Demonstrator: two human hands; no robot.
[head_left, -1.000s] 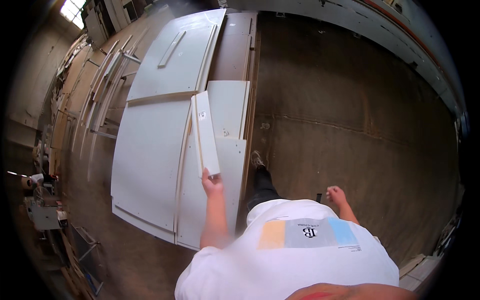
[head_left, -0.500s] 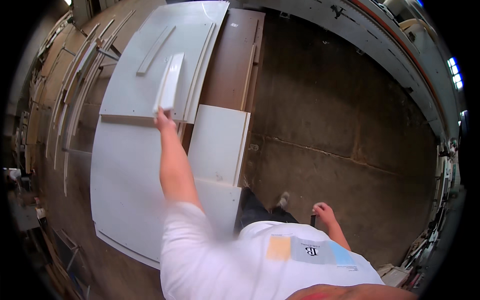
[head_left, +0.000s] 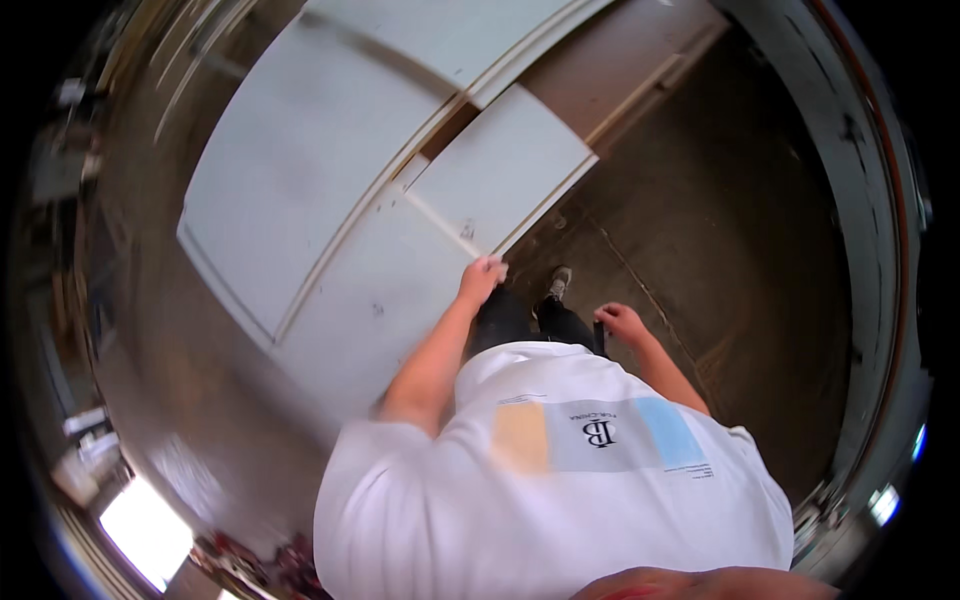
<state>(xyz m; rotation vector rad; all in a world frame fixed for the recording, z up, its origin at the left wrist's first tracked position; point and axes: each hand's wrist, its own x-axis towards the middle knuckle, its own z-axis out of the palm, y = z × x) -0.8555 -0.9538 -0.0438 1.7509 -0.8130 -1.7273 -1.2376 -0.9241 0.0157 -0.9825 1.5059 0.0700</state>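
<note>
My left hand (head_left: 483, 278) is in front of my body, at the near corner of the white panels. Its fingers look loosely curled and slightly blurred, and I see nothing in them. A small white panel (head_left: 510, 165) lies just beyond it, and a larger white panel (head_left: 375, 290) spreads out to its left. My right hand (head_left: 622, 322) hangs at my right side over the floor, fingers curled round a narrow black piece (head_left: 599, 338). Most of that piece is hidden, so its kind does not show.
Farther left lies another large white panel (head_left: 300, 150), with a brown panel (head_left: 620, 65) at the far right of the stack. Dark concrete floor (head_left: 720, 250) stretches to my right. Long grey machinery (head_left: 850, 180) curves along the right rim.
My left hand has drawn back from the white strip on the far panel to near my body; that strip is out of view. The view has turned. My right hand keeps the black piece.
</note>
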